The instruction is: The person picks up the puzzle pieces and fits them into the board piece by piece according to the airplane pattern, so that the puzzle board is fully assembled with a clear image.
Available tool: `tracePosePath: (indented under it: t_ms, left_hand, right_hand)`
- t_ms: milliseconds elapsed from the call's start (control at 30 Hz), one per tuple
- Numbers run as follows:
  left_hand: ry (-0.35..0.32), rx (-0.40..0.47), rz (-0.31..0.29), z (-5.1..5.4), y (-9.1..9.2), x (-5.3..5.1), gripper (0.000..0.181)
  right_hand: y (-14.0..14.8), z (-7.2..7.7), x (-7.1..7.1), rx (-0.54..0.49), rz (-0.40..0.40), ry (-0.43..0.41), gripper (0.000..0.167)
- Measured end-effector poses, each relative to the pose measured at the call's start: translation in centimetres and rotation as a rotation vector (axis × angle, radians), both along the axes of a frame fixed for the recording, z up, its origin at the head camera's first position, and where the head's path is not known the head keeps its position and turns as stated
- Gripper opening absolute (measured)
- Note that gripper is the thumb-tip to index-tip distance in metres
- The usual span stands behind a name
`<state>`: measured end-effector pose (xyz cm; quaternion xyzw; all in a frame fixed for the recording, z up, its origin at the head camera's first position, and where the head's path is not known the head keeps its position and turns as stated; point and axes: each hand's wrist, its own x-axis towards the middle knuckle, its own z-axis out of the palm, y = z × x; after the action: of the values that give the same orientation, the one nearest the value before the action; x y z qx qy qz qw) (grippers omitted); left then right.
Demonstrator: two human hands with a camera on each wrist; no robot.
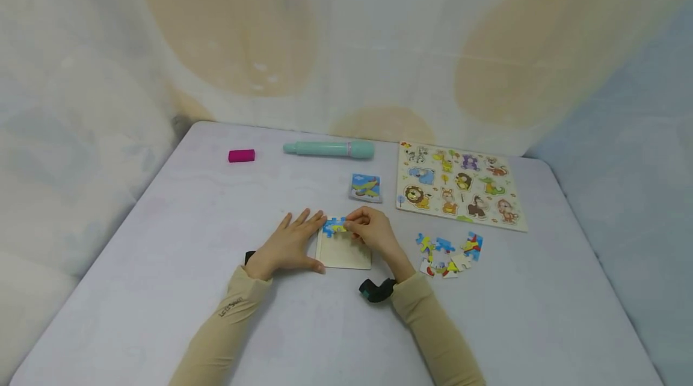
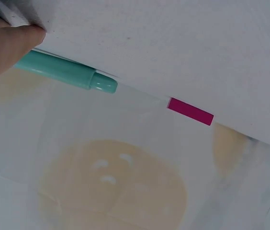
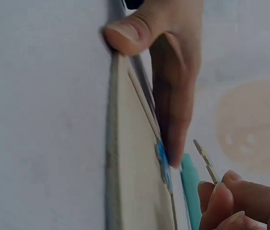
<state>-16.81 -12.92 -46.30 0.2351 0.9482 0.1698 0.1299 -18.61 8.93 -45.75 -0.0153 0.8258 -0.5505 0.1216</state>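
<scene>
A small wooden puzzle board [image 1: 343, 255] lies on the table between the hands. One blue jigsaw piece [image 1: 328, 228] sits in its upper left corner, also visible at the board's edge in the right wrist view. My left hand [image 1: 292, 246] rests along the board's left side, fingers spread and straight, thumb near the lower corner. Over the upper part of the board, my right hand [image 1: 375, 232] pinches another jigsaw piece [image 3: 204, 158] between thumb and fingertips. In the right wrist view that piece is tilted and held above the board, seen edge-on.
Several loose jigsaw pieces [image 1: 460, 262] lie to the right. Behind are a small airplane picture puzzle [image 1: 365, 187] and a large animal puzzle board [image 1: 460, 187]. A teal tube-shaped object [image 1: 325, 148] and a magenta block [image 1: 241, 156] lie toward the table's far edge.
</scene>
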Motion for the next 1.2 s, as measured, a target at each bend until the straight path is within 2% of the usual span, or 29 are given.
tracePosePath:
  t_ms: [67, 233, 400, 667, 933, 1200]
  left_hand:
    - [-0.001, 0.002, -0.003, 0.1, 0.1, 0.0, 0.112]
    - [0.005, 0.012, -0.017, 0.3, 0.1, 0.1, 0.111]
    - [0.007, 0.013, -0.016, 0.2, 0.0, 0.1, 0.111]
    - [0.002, 0.019, -0.011, 0.2, 0.0, 0.1, 0.11]
    - [-0.007, 0.02, -0.002, 0.2, -0.1, 0.1, 0.11]
    - [0.002, 0.018, 0.002, 0.1, 0.0, 0.1, 0.109]
  right_hand:
    - [-0.6, -0.2, 0.3, 0.031, 0.032, 0.031, 0.012]
    - [-1.5, -0.7, 0.9, 0.07, 0.102, 0.048, 0.011]
    - [-1.9, -0.8, 1.2, 0.105, 0.127, 0.061, 0.009]
    - [-2.1, -0.1, 1.7, 0.224, 0.121, 0.113, 0.009]
    - [-2.5, -0.4, 1.7, 0.253, 0.112, 0.148, 0.01]
    - [-3.3, -1.0, 1.7, 0.451, 0.069, 0.227, 0.016]
